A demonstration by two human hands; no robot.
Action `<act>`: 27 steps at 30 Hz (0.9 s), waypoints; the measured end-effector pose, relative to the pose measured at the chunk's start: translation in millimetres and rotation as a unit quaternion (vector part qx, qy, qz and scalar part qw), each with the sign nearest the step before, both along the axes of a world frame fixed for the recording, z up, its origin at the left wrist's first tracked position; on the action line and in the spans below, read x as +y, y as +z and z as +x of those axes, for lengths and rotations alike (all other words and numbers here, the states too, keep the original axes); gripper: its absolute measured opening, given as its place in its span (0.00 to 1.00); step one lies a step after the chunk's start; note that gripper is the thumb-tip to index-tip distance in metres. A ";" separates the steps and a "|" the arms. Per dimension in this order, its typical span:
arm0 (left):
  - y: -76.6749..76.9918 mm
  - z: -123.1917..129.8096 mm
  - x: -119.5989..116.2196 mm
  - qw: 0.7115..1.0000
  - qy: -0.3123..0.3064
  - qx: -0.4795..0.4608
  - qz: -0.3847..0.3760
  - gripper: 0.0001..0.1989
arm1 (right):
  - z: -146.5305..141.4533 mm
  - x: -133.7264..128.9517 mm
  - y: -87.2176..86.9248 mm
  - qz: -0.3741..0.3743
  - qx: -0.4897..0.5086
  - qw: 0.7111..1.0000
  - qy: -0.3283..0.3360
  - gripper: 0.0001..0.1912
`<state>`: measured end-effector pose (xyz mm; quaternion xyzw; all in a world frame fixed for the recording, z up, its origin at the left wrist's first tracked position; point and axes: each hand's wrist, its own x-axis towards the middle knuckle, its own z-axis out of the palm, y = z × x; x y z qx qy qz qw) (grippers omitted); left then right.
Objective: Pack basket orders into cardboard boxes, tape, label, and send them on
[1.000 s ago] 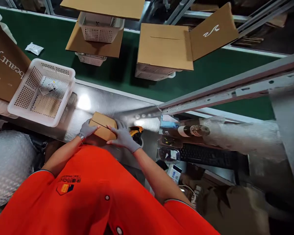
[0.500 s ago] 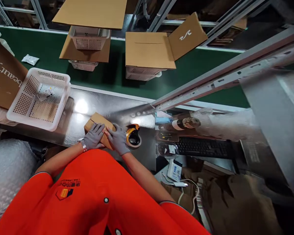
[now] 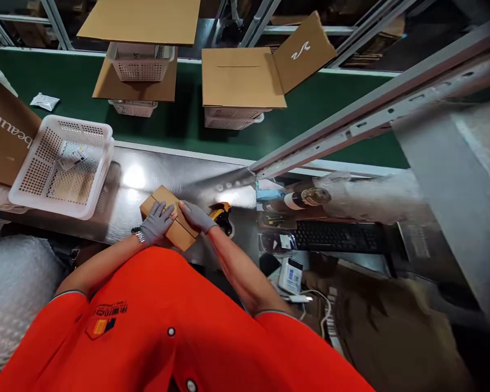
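Observation:
A small brown cardboard box [image 3: 182, 233] lies slanted on the metal worktop in front of me, its top flaps closed along a seam. My left hand [image 3: 158, 222], in a grey glove, holds the box at its near left side, fingers bent over the top. On the far right side, my gloved right hand [image 3: 196, 216] grips the box near the seam, fingers close together; their tips are partly hidden. Just right of that hand stands a yellow and black tape dispenser [image 3: 222, 216], partly covered by my wrist.
A white perforated basket [image 3: 18, 190] with a labelled packet stands at the left. Beyond the metal worktop [image 3: 133, 177], a green conveyor [image 3: 179, 122] carries baskets and cardboard boxes [image 3: 240, 81]. A metal post [image 3: 335, 133] slants at right, above a keyboard [image 3: 338, 236] and a bottle [image 3: 306, 198].
My right hand has shifted up along the box's far side and lies straighter, uncovering more of the top. The box has turned slightly. My left hand stays on it.

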<state>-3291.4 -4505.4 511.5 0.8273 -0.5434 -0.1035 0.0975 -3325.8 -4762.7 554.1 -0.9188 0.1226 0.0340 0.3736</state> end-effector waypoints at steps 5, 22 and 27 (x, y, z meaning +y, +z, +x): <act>6.6 -1.9 0.1 1.000 0.008 0.000 0.003 0.45 | -24.1 31.4 -19.5 -0.024 0.123 0.989 0.083 0.31; 2.8 -8.0 9.0 0.999 -0.021 0.021 -0.040 0.29 | -76.1 68.7 -42.1 -0.150 -0.013 0.987 -0.058 0.31; 12.9 -16.1 0.1 1.000 -0.005 -0.013 0.006 0.29 | -85.8 47.3 -58.3 -0.046 -0.108 0.990 -0.081 0.32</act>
